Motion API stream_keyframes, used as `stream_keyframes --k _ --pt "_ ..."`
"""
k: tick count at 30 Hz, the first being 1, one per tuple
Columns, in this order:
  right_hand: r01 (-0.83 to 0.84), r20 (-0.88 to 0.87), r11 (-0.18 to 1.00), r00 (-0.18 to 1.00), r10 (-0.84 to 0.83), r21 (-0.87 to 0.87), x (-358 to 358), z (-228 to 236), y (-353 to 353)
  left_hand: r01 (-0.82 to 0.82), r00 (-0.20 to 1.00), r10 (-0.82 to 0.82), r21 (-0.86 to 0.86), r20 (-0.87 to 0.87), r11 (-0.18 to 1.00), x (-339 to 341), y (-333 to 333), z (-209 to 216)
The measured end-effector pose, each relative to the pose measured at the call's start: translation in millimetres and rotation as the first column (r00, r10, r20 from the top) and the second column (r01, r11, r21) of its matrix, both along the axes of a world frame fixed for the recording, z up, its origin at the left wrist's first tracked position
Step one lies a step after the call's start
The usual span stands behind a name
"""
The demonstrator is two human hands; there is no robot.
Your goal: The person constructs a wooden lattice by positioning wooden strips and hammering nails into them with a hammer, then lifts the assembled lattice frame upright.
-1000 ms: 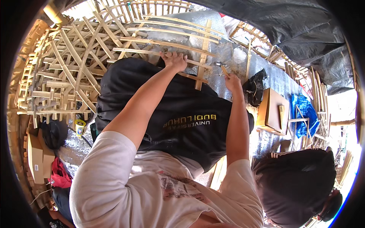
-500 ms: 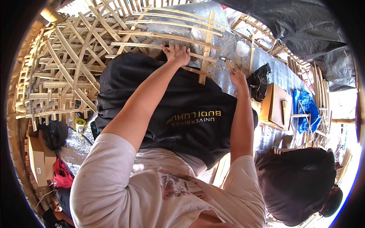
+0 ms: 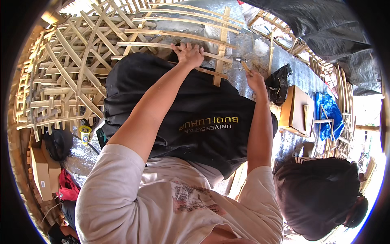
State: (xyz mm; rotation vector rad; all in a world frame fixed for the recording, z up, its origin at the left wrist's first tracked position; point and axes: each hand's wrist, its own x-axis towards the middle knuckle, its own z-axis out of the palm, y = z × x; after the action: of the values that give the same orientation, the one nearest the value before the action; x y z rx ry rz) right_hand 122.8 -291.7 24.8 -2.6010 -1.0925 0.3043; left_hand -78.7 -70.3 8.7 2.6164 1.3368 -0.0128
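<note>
A frame of split bamboo slats lies in front of me, with several long slats across an upright bamboo strip (image 3: pixel 222 44). My left hand (image 3: pixel 188 55) presses on one long bamboo slat (image 3: pixel 213 56), its fingers spread and curled over the far edge. In my right hand (image 3: pixel 256 80) is a hammer (image 3: pixel 245 66) with a wooden handle, fingers closed round it. The small metal head is just beyond the slat's right end, close to the upright strip. A black cloth with printed lettering (image 3: pixel 183 105) covers my lap and hides the frame's near side.
A woven bamboo lattice (image 3: pixel 77 61) spreads to the left, beside a yellow-lidded tub (image 3: pixel 85 134). On the right are a black plastic bag (image 3: pixel 278 84), a cardboard box (image 3: pixel 294 112) and blue plastic (image 3: pixel 330 116). Another person in dark clothes (image 3: pixel 317 195) sits at the lower right.
The view has shifted slightly, so the slats appear a little higher. My left hand stays on the same slat, and the hammer remains beside the slat's right end.
</note>
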Motion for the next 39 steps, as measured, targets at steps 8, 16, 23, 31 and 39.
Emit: stream_keyframes --k 8,16,23,31,39 --pt "-0.017 -0.008 1.0 1.0 0.016 -0.024 6.4 -5.2 -0.3 0.003 1.0 -0.002 -0.019 0.011 1.0 -0.2 0.7 1.7" --pt "0.015 0.002 0.999 1.0 -0.015 -0.042 5.2 -6.8 -1.1 0.0 1.0 0.0 -0.039 -0.006 0.999 0.1 0.4 2.6" --pt "0.008 -0.008 1.0 1.0 -0.008 -0.028 5.2 -9.3 -2.8 -0.007 1.0 0.007 -0.005 0.013 1.0 -0.5 -0.2 0.9" --pt "0.044 -0.012 0.998 0.999 -0.045 -0.054 7.8 -9.3 -0.6 0.023 0.999 -0.024 0.042 0.022 0.999 -1.1 -0.1 3.7" --pt "0.052 0.03 0.998 0.998 -0.051 -0.046 6.3 13.7 -0.6 0.199 0.932 -0.295 0.385 0.21 0.901 25.3 -0.5 42.6"
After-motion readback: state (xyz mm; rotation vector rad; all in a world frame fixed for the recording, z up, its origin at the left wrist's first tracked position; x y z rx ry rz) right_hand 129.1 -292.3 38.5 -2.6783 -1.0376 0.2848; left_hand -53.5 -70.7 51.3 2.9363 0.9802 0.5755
